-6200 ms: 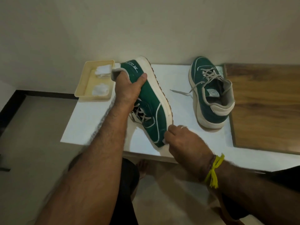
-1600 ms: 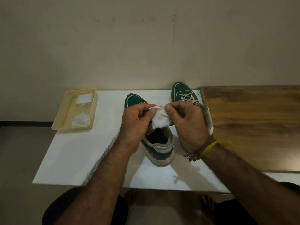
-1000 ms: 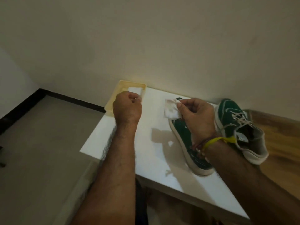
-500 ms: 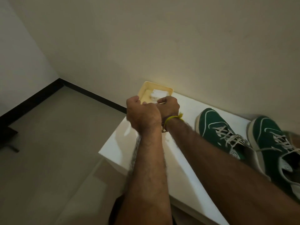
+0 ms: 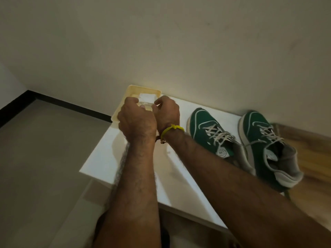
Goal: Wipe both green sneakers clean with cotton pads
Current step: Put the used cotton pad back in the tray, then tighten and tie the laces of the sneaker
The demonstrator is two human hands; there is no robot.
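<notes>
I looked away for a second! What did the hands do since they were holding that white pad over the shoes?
Both hands moved left to the yellow tray; the left hand and right hand now hover over its cotton pads. Both green sneakers stayed on the white table.

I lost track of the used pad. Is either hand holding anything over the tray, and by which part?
It cannot be told: the left hand and right hand hover with curled fingers over the yellow tray, hiding any pad; one cotton pad lies beyond them.
</notes>
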